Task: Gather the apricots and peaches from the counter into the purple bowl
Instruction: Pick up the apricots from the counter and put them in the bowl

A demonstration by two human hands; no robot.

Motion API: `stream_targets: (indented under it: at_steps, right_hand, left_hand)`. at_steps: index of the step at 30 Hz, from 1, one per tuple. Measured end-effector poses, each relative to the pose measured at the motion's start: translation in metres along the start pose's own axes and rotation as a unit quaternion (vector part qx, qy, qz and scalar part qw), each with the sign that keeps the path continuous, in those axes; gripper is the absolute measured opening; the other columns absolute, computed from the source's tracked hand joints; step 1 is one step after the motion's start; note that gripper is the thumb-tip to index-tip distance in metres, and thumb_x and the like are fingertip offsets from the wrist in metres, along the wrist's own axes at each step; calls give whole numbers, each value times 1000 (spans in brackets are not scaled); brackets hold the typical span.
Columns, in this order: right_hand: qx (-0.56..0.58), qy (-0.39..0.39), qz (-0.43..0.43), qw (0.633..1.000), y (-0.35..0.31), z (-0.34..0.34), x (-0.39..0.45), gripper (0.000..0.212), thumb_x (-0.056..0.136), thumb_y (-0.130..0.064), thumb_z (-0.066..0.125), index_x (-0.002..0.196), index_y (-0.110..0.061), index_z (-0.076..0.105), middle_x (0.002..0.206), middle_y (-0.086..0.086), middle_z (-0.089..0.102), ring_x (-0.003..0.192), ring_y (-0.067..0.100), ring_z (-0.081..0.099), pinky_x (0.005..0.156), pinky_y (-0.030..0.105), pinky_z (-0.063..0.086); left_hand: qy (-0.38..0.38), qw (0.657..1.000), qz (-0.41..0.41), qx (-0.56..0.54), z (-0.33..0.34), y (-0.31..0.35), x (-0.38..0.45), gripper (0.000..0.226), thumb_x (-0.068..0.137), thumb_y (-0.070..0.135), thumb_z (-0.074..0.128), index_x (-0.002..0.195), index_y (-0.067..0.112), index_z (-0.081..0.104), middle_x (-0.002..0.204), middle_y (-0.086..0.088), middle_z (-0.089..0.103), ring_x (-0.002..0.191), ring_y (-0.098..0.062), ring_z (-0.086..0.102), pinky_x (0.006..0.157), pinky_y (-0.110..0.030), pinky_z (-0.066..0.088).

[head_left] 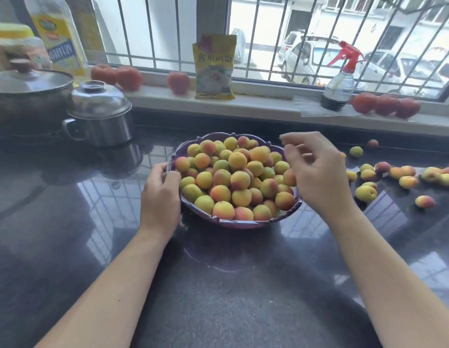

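**Fruit piled high in purple bowl on kitchen counter**

A dark, glossy counter (pixel 67 247) runs beneath a barred window (pixel 268 33), with cars parked outside. At far left stands a large lidded pot (pixel 30 94), with a smaller steel lidded pot (pixel 100 114) just beside it and a yellow-labelled oil bottle (pixel 57 33) behind. The purple bowl (pixel 233 223) sits at the centre of the counter, heaped with apricots and peaches (pixel 238 179) well above its scalloped rim. The person's left hand (pixel 160 197) grips the bowl's left rim, thumb against the fruit at the edge. The right hand (pixel 316 169) hangs above the bowl's right side, fingers loosely curled and spread, holding nothing that can be seen. On the sill stand a yellow packet (pixel 214 67) and a spray bottle (pixel 340 81) with a red trigger, with tomatoes (pixel 385 105) lined up at both ends. More loose fruit (pixel 366 193) lies scattered on the counter to the right of the bowl, well apart from it.
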State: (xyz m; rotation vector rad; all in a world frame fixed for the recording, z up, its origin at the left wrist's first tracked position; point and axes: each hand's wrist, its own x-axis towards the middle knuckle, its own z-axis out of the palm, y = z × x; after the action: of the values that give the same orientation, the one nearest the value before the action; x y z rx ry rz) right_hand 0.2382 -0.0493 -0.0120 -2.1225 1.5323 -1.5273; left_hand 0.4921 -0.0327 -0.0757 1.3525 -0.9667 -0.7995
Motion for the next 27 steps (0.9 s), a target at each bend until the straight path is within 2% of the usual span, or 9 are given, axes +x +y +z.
stream_targets:
  at_steps: [2,3,6,9,13,16,20,23,27]
  right_hand:
    - [-75,79,74,991,38,-7,6,21,96,-7,57,107,-14,74,109,-1,66,102,19,64,91,28,49]
    - [-133,82,110,982,59,-8,4,23,94,-5,55,108,-10,73,115,7,64,107,28,61,96,34,46]
    - [-262,3,191,946,106,-2,-8,33,92,-5,55,124,-6,66,136,20,48,122,42,46,107,46,37]
    - [-323,-55,225,918,121,7,-5,45,96,-16,51,141,-13,54,150,20,33,132,48,34,113,53,31]
    - [-373,-134,221,891,129,14,13,52,102,-26,41,153,-21,37,165,14,13,142,45,21,117,52,24]
    - [-377,-160,242,879,132,15,23,49,101,-28,39,149,-17,43,162,12,20,138,46,28,114,52,28]
    - [-409,-108,206,883,128,17,19,39,99,-22,45,132,-8,60,142,18,43,117,43,44,99,47,41]
    - [-390,-73,170,902,127,16,12,33,98,-15,48,126,-10,65,132,19,52,111,40,49,92,45,44]
    - [-307,-33,166,937,125,10,10,31,99,-14,53,127,-11,65,128,19,53,113,40,54,93,46,47]
  left_hand:
    - [-2,1000,0,0,0,1,-1,28,83,37,48,99,25,68,84,15,70,78,-1,62,71,-30,47]
    - [-3,1000,0,0,0,1,-1,28,83,37,48,99,25,67,83,16,70,76,2,62,70,-29,46]
    - [-5,1000,3,-2,1,1,-1,27,83,36,47,98,25,67,81,17,68,69,8,59,64,-21,47]
    - [-2,1000,4,-5,1,2,-1,28,82,37,48,98,23,67,78,18,68,67,9,58,58,-13,45]
    - [-2,1000,6,3,0,0,-1,24,86,35,50,98,23,67,79,18,69,67,10,59,59,-14,46]
    - [3,1000,11,14,-1,-1,0,16,98,25,52,100,22,67,82,15,69,68,10,59,60,-14,47]
    - [-5,1000,2,16,0,1,-2,26,87,37,48,101,25,66,88,12,70,71,8,62,67,-27,48]
    - [-7,1000,0,12,1,2,-2,25,88,37,48,101,25,66,87,13,69,69,10,61,63,-20,48]
    - [-2,1000,14,21,0,1,-2,15,100,22,51,96,25,65,83,14,67,66,11,59,55,-8,44]
